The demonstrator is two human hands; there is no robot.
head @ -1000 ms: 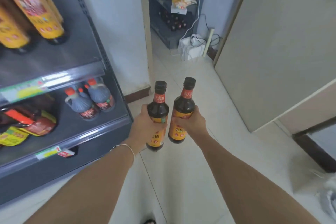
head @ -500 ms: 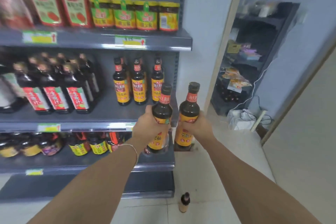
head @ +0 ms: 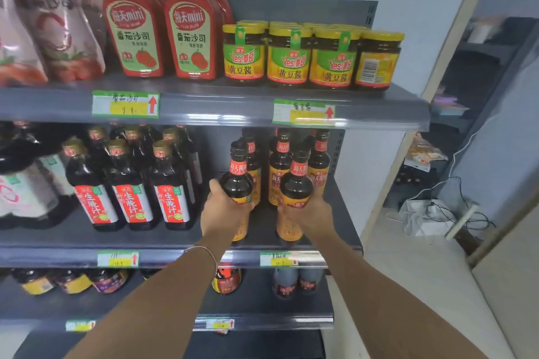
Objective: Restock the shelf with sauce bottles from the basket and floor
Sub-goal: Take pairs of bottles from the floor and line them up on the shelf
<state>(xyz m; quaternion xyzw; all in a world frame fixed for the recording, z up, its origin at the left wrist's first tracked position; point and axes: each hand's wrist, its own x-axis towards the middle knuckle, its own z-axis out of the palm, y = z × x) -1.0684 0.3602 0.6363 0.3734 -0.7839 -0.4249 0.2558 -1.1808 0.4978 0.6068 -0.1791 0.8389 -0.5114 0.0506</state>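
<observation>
- Risk first: left hand (head: 223, 214) and right hand (head: 309, 217) each have their grip wrapped round one dark glass sauce bottle with a red neck band and orange label, the left bottle (head: 237, 183) and right bottle (head: 296, 188) held over the front of the grey metal middle shelf (head: 175, 255).
- Pushing in too hard could topple the matching bottles standing behind (head: 280, 172), touching or nearly so.
- Bases set near the front lip could tip off (I judge the margin slim).
- Count: two bottles held; at least three matching behind; three red-labelled dark bottles (head: 131, 195) in front; four yellow-lidded jars (head: 312, 58) in the front row above.
</observation>
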